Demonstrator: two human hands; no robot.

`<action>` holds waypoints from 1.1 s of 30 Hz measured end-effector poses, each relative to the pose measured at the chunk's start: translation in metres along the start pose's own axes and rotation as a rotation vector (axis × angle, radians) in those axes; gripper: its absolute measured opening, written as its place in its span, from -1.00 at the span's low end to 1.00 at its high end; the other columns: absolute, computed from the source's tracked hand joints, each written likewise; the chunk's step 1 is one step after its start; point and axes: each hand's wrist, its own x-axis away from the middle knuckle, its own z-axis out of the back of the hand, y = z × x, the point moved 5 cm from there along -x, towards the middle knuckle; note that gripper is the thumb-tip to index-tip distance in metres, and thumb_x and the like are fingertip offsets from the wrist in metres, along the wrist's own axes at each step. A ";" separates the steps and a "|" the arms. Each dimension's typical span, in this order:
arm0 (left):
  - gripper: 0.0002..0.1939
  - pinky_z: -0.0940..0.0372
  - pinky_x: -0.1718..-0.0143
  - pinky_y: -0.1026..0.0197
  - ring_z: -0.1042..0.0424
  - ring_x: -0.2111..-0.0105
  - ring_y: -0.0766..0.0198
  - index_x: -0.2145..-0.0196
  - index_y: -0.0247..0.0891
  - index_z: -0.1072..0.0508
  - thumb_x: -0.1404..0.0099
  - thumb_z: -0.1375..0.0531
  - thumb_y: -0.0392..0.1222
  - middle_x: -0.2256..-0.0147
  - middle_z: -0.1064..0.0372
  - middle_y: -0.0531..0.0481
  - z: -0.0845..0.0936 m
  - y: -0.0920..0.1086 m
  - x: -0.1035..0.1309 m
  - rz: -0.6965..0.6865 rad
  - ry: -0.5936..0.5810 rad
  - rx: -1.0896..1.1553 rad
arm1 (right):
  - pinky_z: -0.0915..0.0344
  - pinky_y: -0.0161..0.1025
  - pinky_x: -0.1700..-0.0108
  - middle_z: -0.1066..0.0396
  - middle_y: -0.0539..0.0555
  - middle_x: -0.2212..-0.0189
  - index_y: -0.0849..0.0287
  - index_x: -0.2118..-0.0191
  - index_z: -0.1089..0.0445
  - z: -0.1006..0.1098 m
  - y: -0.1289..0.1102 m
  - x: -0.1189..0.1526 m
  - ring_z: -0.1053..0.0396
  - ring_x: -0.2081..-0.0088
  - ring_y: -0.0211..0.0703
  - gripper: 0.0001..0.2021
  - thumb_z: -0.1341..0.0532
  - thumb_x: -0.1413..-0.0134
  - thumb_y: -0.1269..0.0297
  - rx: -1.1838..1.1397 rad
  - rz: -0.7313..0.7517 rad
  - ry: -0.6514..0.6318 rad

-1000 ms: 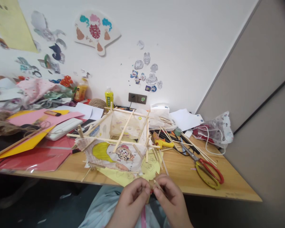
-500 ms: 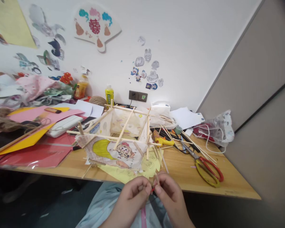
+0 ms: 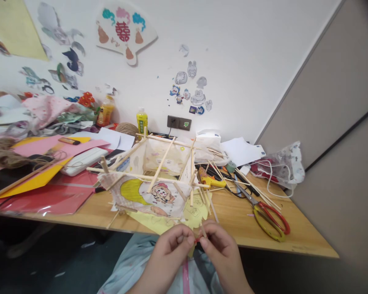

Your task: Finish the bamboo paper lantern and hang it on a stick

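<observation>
Close together at the table's front edge, my left hand point(image 3: 173, 250) and my right hand point(image 3: 220, 246) are both pinched, fingertips nearly meeting. A short wooden stick point(image 3: 203, 230) stands up between the thumb and fingers of my right hand. Between the two sets of fingertips shows a small red piece point(image 3: 197, 240), too small to name; my left fingers pinch at it. Just beyond the hands stands a box-like frame of wooden sticks point(image 3: 161, 161) with drawn-on paper or cloth panels, a cartoon figure and a yellow crescent on its front. Yellow paper point(image 3: 196, 212) lies partly beneath it.
To the right lie scissors point(image 3: 268, 220) with red and yellow handles, a yellow glue gun point(image 3: 213, 180) and loose sticks point(image 3: 260, 192). Colored folders point(image 3: 49, 200), twine point(image 3: 6, 157) and cloth crowd the left. Bottles point(image 3: 142, 119) stand by the wall; a plastic bag point(image 3: 294, 163) sits far right.
Both hands stay nearly in place, with the fingertips shifting slightly around the red piece, which shows a little more. The view has moved very slightly; the table things have not moved.
</observation>
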 end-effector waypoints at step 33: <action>-0.50 -0.03 0.45 0.28 -0.10 0.52 0.35 0.60 -0.28 -0.30 0.06 -0.23 0.27 0.60 -0.12 0.10 0.000 0.006 -0.004 -0.028 -0.074 -0.145 | -0.23 -0.37 0.45 -0.30 -0.03 0.48 0.11 0.34 -0.35 0.006 0.010 0.001 -0.27 0.47 -0.29 -0.92 -0.25 0.00 0.28 0.037 -0.109 0.077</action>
